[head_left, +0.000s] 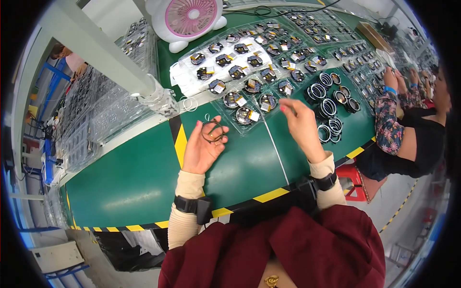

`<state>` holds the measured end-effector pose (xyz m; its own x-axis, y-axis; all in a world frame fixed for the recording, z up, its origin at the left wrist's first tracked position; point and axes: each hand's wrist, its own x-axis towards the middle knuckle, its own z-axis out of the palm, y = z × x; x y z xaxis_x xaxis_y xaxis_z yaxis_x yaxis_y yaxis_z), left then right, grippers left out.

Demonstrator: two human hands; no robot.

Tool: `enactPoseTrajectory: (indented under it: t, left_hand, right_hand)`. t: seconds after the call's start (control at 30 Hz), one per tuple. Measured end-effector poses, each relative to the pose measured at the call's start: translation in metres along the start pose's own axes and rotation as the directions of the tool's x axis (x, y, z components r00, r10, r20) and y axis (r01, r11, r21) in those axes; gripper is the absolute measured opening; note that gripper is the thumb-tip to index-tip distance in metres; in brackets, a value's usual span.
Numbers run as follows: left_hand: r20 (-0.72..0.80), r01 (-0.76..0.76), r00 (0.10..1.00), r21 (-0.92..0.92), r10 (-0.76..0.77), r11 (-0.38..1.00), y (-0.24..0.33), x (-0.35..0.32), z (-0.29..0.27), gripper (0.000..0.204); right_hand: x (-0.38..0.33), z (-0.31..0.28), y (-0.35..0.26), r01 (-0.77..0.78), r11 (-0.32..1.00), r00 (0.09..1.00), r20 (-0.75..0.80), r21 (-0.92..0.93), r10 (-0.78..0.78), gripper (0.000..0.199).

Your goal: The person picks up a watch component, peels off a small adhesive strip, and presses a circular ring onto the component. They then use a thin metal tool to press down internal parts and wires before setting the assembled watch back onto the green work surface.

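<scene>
My left hand (204, 151), palm up with curled fingers, holds a thin dark ring (211, 132) above the green table. Its palm is otherwise bare. My right hand (303, 126) hovers by the near right corner of a clear plastic tray (257, 124). Its thumb and index finger come together; anything between them is too small to make out. Round black electronic modules (244, 115) with white labels and orange-yellow strips sit in the tray's pockets. To the right of my right hand stand several stacks of black and silver rings (327, 108).
A white and pink fan (193, 17) stands at the back. A white post (103, 43) rises at the left, with stacked clear trays (86, 144) behind it. More filled trays (312, 24) cover the far table. At the right, a person in a floral sleeve (390, 120) works.
</scene>
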<state>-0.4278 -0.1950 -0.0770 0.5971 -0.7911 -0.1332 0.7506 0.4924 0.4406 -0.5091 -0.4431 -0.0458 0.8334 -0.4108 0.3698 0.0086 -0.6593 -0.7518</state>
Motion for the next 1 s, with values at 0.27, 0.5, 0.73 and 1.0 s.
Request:
enactPoseTrajectory:
  t: [0.27,0.5,0.73,1.0]
  left_hand:
    - [-0.127,-0.023,0.992,-0.042,0.018,0.999,-0.017,0.010,0.018,0.042]
    - [-0.113,-0.070,0.992,-0.072,0.062,0.995,-0.013,0.011,0.008,0.041]
    - [-0.125,-0.061,0.991,-0.072,0.052,0.996,-0.013,0.009,0.009,0.037]
    - [-0.277,-0.142,0.950,0.016,0.141,0.990,-0.012,0.009,0.014,0.032]
  right_hand:
    - [0.042,-0.001,0.014,-0.016,0.991,0.990,-0.144,-0.133,-0.003,0.018]
    - [0.076,0.005,0.009,0.003,0.985,0.980,-0.196,-0.173,-0.038,0.017]
    - [0.090,0.045,0.034,-0.047,0.845,0.997,0.023,-0.533,0.070,0.011]
    - [0.097,0.043,0.045,-0.202,0.951,0.976,0.036,-0.234,0.216,0.027]
